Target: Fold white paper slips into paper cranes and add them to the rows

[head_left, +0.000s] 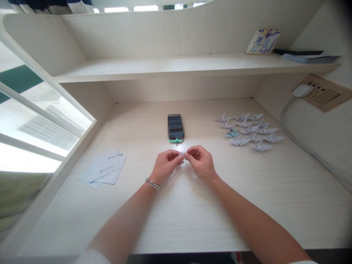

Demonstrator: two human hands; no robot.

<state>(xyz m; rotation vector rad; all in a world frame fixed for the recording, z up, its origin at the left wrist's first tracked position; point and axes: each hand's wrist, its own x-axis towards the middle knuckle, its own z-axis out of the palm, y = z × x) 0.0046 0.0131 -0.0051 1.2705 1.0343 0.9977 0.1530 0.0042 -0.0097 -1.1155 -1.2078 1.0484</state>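
Observation:
Between the fingertips of both hands is a small piece of folded white paper [182, 155], mostly hidden by the fingers. My left hand [168, 163], with a chain bracelet [153, 183] at the wrist, pinches it from the left. From the other side my right hand [201, 161] pinches it between thumb and forefinger. Just beyond the hands lies a phone [176, 126] with a green edge, its screen blurred out. Several folded paper cranes [249, 129] stand in rows to the right, mostly white, with one light blue crane [232, 132] among them.
Loose white paper sheets [106, 168] overlap at the left of the desk [176, 220]. A shelf [165, 66] crosses the back, holding a printed packet [263, 41] and a stack of papers [310, 58]. At the right, a cable [299, 148] runs down from a wall socket [324, 93].

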